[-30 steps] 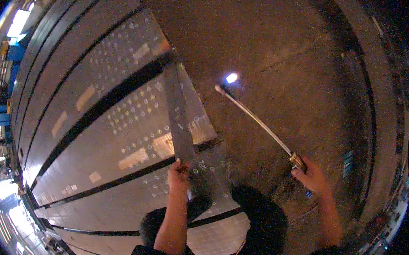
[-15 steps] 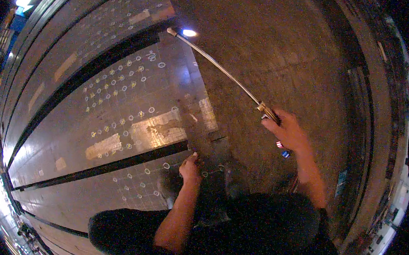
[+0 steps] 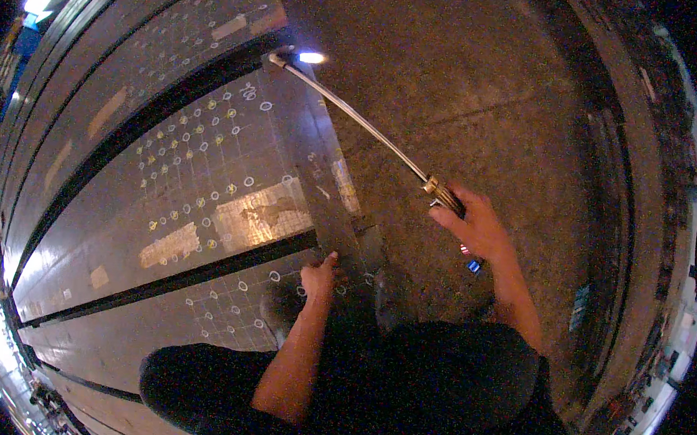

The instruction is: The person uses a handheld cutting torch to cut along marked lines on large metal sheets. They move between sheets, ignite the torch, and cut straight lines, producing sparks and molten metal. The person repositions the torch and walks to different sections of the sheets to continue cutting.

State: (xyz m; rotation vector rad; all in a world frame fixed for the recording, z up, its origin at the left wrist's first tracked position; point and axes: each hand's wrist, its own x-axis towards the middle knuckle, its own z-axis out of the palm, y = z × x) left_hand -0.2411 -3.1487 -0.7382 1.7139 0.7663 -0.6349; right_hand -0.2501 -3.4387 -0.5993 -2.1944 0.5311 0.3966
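Gripping the ribbed handle (image 3: 445, 196) of a long metal rod (image 3: 371, 130), the right hand (image 3: 481, 228) has its fingers closed around it, to the right of the flat strip (image 3: 309, 174) and well apart from it. The left hand (image 3: 319, 278) is at the near end of the strip, with most of its fingers folded; whether it pinches the strip or only rests there, I cannot tell. The rounded tip (image 3: 277, 58) of the rod is near the strip's far end, and a bluish-white light (image 3: 311, 57) shines just beside it.

As I judge, the work is partly prepared: white and yellow circles with thin grid lines are already drawn on the grey plate (image 3: 265, 157) left of the strip. How much is left, I cannot tell.

The rod is slim and shiny, and its collar (image 3: 430, 184) looks like brass. The plate seems smooth and dull, with a glossy, worn patch (image 3: 262, 211) beside the strip. Dark gaps divide the plates to the left of it, while the brown ground (image 3: 469, 105) to its right looks rough and stained.
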